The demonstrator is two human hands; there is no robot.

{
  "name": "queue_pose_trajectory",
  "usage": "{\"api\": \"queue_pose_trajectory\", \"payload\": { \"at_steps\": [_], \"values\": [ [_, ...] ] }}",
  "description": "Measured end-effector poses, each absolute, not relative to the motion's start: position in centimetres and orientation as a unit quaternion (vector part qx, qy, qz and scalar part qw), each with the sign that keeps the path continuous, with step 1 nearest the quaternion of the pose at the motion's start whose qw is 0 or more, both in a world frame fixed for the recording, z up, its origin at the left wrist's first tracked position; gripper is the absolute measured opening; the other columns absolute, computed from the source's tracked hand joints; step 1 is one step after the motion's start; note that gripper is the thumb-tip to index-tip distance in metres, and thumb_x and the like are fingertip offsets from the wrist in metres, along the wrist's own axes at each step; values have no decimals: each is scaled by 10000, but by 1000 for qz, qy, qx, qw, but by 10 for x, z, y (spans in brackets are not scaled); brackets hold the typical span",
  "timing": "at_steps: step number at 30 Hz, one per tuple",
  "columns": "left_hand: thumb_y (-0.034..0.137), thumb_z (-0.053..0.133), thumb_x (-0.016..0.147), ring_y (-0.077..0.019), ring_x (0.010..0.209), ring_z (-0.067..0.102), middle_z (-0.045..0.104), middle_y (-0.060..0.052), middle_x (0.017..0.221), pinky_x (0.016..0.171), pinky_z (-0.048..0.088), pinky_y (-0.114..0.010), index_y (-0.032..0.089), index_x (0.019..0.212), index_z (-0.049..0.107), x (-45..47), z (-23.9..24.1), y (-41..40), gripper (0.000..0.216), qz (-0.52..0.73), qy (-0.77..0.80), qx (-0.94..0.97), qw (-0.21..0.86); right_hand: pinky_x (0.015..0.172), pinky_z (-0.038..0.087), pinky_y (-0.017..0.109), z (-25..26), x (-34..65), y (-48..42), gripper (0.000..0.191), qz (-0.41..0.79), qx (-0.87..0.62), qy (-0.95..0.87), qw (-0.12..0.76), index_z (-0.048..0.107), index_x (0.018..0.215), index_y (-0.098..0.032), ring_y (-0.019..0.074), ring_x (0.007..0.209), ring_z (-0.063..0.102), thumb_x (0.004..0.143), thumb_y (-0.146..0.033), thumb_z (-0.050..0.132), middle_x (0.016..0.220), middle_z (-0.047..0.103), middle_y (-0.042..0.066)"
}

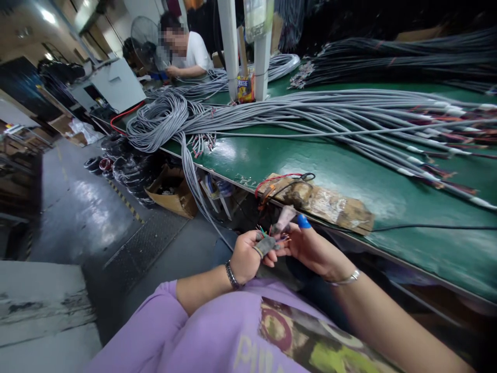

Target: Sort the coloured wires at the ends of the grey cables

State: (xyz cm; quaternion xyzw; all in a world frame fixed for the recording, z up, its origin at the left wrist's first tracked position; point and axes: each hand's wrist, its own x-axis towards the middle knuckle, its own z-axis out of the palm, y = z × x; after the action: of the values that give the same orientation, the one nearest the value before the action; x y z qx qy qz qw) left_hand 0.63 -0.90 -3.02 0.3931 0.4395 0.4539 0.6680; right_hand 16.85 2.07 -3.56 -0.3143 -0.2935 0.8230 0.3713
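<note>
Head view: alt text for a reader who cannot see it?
The left hand and the right hand, one fingertip capped blue, pinch a bunch of thin coloured wire ends beside a green worktable. Grey cable bundles lie across it; a person in a white shirt sits at the far end.

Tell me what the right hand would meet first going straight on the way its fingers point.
Likely the grey cable end with bared coloured wires gripped in the left hand, just ahead of the right hand. Its blue-capped finger aims at the brown taped cardboard pad; depth unclear.
</note>
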Motion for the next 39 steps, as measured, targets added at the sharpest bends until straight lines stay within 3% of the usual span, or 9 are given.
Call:
{"api": "queue_pose_trajectory", "payload": {
  "at_steps": [3, 8, 12, 17, 23, 26, 34, 39],
  "values": [
    [594, 706, 678, -83, 405, 530, 605, -11, 532, 405, 432, -188, 133, 683, 566, 3, -28, -12, 482, 426, 447, 433, 656, 632, 506, 291, -34, 179, 15, 521, 805, -335, -357, 335, 684, 752, -165, 153, 626, 603, 634, -671, 724, 687, 650, 38],
    [604, 720, 646, -98, 436, 552, 596, -17, 528, 442, 459, -209, 135, 640, 554, 4, -23, -12, 498, 379, 468, 480, 638, 619, 444, 267, -26, 183, 13, 328, 696, -403, -481, 350, 690, 740, -172, 131, 622, 539, 627, -447, 830, 688, 642, 10],
    [590, 732, 632, -111, 458, 570, 617, -32, 540, 474, 465, -224, 132, 635, 564, 1, -28, -8, 488, 312, 453, 490, 676, 667, 448, 294, -23, 184, 12, 299, 652, -402, -549, 334, 695, 722, -168, 159, 660, 551, 675, -449, 787, 706, 661, 23],
    [548, 788, 569, -142, 511, 614, 655, -65, 588, 527, 490, -256, 114, 647, 598, -2, -37, -6, 480, 222, 428, 470, 740, 585, 413, 266, -27, 180, 9, 312, 655, -409, -557, 305, 665, 680, -165, 135, 597, 505, 658, -450, 792, 643, 614, 1],
    [579, 768, 590, -131, 472, 593, 637, -51, 569, 492, 482, -247, 114, 648, 590, 1, -35, -8, 501, 334, 451, 437, 703, 642, 447, 278, -35, 184, 10, 385, 665, -429, -494, 360, 671, 763, -170, 139, 649, 536, 717, -549, 720, 702, 622, 17],
    [595, 749, 610, -133, 490, 601, 642, -52, 579, 512, 496, -253, 118, 667, 595, 2, -31, -8, 505, 376, 462, 437, 674, 618, 448, 274, -35, 186, 8, 423, 684, -429, -469, 359, 675, 806, -163, 139, 649, 539, 679, -560, 747, 730, 626, 25],
    [599, 724, 642, -133, 494, 599, 637, -53, 570, 526, 497, -255, 118, 680, 618, 1, -30, -8, 494, 315, 451, 511, 661, 657, 458, 291, -27, 166, -1, 378, 627, -456, -489, 400, 666, 695, -179, 158, 652, 549, 637, -535, 780, 690, 652, 23],
    [622, 707, 645, -138, 501, 603, 636, -54, 565, 527, 501, -258, 131, 659, 586, 1, -28, -10, 506, 372, 463, 478, 647, 623, 450, 281, -31, 164, -2, 365, 608, -460, -494, 418, 653, 705, -182, 147, 622, 532, 669, -529, 763, 669, 634, 13]
  ]
}}
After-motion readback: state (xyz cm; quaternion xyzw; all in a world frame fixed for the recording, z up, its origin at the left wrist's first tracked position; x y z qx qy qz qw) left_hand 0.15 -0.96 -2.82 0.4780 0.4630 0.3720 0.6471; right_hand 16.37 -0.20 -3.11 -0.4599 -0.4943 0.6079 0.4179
